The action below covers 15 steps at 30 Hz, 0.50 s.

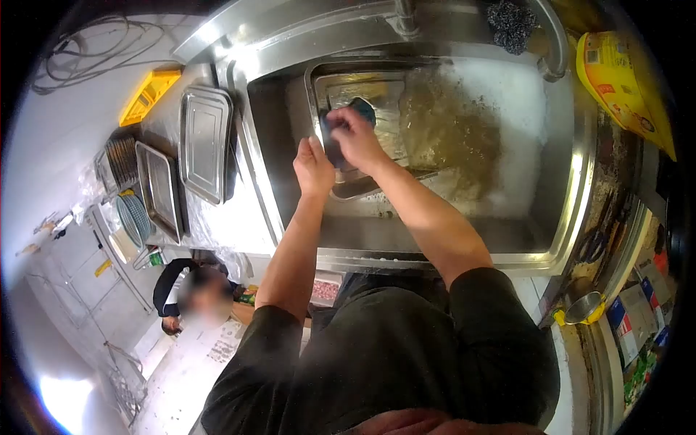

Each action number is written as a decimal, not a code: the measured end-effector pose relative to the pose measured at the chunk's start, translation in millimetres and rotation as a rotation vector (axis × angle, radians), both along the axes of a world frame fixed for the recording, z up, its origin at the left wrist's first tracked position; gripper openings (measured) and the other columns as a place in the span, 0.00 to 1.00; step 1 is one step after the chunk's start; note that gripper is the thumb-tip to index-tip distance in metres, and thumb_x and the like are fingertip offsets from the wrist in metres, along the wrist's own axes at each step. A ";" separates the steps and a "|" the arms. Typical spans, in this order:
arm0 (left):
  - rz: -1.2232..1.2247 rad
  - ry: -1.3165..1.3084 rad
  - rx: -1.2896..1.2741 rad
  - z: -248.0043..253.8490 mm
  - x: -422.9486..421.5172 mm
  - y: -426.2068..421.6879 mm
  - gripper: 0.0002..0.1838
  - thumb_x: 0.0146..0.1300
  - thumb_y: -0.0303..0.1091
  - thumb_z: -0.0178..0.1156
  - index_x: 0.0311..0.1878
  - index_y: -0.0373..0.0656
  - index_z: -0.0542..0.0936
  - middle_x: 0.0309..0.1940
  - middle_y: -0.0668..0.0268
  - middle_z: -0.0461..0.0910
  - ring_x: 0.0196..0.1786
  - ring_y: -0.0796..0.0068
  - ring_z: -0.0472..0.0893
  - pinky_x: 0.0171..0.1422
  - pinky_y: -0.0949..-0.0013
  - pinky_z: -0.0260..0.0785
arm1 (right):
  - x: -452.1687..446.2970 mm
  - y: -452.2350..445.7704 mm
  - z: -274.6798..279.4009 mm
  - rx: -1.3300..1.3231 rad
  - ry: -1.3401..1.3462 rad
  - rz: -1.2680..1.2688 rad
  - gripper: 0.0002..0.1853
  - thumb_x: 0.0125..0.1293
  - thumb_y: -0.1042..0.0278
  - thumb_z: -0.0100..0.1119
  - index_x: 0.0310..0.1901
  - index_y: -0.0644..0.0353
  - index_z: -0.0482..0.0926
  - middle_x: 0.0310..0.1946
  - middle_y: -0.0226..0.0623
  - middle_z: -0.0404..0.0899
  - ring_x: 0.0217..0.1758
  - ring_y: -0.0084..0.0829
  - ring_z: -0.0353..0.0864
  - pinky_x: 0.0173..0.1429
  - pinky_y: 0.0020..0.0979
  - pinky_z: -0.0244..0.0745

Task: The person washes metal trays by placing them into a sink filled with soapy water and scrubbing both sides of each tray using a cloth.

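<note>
A rectangular metal tray (330,88) is tilted in the steel sink (580,188), its right part under murky brown water with white foam. At its near left edge, my left hand (314,168) is closed on the rim, with the fingertips partly hidden. Just right of it, my right hand (357,141) is bent over the tray's inside. Its fingers press on a dark scouring pad (365,110), which shows beyond the knuckles and is slightly blurred.
Two metal trays (205,148) lean left of the sink near a yellow plastic piece (148,97). A faucet (557,61), steel wool (512,27) and a yellow bag (620,90) are at the right. Another person (171,286) is at lower left.
</note>
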<state>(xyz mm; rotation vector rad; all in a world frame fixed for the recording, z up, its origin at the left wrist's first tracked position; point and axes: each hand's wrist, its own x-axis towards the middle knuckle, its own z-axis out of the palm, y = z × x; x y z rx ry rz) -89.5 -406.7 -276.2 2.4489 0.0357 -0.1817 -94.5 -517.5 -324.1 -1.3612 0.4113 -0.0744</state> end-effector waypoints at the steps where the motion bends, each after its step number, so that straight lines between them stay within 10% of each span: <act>1: 0.020 0.005 0.004 3.5 1.5 -3.2 0.15 0.72 0.38 0.48 0.31 0.37 0.72 0.25 0.44 0.75 0.31 0.38 0.75 0.34 0.52 0.68 | 11.2 4.4 -2.6 0.257 0.086 -0.152 0.13 0.57 0.76 0.54 0.44 0.60 0.78 0.38 0.33 0.79 0.45 0.27 0.77 0.52 0.29 0.71; 3: 0.000 -0.017 0.024 -1.2 -2.8 0.6 0.16 0.72 0.38 0.48 0.30 0.36 0.71 0.23 0.46 0.74 0.30 0.40 0.74 0.34 0.54 0.67 | 41.9 -9.9 -3.8 0.462 0.146 -0.371 0.12 0.60 0.72 0.56 0.46 0.62 0.77 0.42 0.42 0.80 0.45 0.34 0.79 0.52 0.33 0.73; 9: -0.079 -0.036 0.066 -0.3 -0.5 11.1 0.17 0.72 0.40 0.46 0.30 0.37 0.71 0.23 0.47 0.74 0.30 0.41 0.75 0.34 0.54 0.66 | 62.5 34.5 -3.1 -0.346 -0.057 -0.368 0.13 0.68 0.63 0.52 0.47 0.61 0.76 0.45 0.54 0.78 0.47 0.54 0.77 0.52 0.42 0.72; 15: 0.094 0.023 -0.234 -16.9 5.3 22.2 0.25 0.74 0.45 0.46 0.26 0.33 0.71 0.17 0.60 0.67 0.24 0.72 0.63 0.29 0.62 0.60 | -31.5 50.4 14.3 -0.134 0.103 -0.025 0.13 0.69 0.65 0.45 0.36 0.67 0.73 0.36 0.57 0.74 0.43 0.57 0.73 0.48 0.47 0.67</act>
